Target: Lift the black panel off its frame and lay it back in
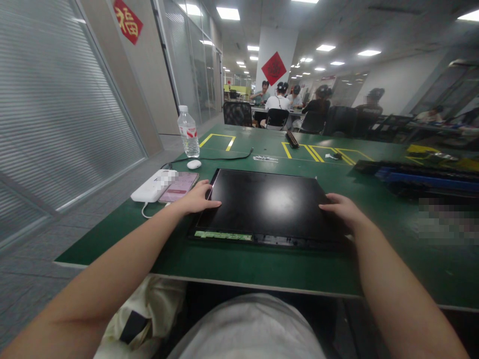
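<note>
A black, glossy LCD screen panel [247, 199] lies on the green table in front of me, a bright reflection on its face. Along its near edge runs a narrow green circuit board [223, 236], beside a dark strip. My left hand [196, 198] grips the panel's left edge, thumb over the top face. At the opposite edge, my right hand [344, 209] is closed the same way, its thumb on the surface. The undersides of the fingers on both hands are partly hidden. Whether the panel is lifted slightly I cannot tell.
Left of the panel are a phone [180, 187], a white power bank [151, 186], a white earbud case [193, 164] and a water bottle [188, 133]. A black cable [220, 158] runs behind it. Blue and black parts [407, 179] lie at right. Several people sit in the background.
</note>
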`<state>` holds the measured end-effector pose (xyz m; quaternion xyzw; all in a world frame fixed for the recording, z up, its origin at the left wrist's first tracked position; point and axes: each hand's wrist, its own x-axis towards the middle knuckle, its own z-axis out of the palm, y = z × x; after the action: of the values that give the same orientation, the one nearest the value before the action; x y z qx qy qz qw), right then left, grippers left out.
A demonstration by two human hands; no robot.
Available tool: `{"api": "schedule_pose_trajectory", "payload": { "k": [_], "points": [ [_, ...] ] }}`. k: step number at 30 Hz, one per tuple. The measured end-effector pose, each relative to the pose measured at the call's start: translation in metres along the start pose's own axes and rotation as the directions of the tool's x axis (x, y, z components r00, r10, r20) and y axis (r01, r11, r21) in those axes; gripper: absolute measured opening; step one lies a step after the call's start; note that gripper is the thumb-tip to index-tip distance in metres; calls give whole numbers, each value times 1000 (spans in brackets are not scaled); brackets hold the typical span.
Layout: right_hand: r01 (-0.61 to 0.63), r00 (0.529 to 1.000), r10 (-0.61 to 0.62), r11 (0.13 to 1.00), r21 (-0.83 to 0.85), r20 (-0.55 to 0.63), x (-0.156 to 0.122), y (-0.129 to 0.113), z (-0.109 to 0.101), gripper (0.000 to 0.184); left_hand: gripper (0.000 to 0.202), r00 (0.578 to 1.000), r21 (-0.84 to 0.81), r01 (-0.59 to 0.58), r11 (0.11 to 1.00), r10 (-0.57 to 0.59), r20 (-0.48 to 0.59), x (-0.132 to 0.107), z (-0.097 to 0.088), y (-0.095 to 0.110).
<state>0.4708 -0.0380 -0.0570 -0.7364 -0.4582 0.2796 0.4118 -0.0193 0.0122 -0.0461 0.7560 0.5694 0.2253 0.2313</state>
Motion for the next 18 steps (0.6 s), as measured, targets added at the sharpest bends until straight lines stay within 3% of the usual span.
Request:
{"api": "schedule_pose_trajectory", "payload": {
  "k": [11,18],
  "points": [
    [-24,999,22,998,50,41,-3,-1,0,46,65,998,-88,45,995,-50,-49,-2,1,3],
    [-41,999,41,998,38,19,-7,-6,1,48,65,991,-294,64,954,-95,-91,-3,4,3]
  ]
}}
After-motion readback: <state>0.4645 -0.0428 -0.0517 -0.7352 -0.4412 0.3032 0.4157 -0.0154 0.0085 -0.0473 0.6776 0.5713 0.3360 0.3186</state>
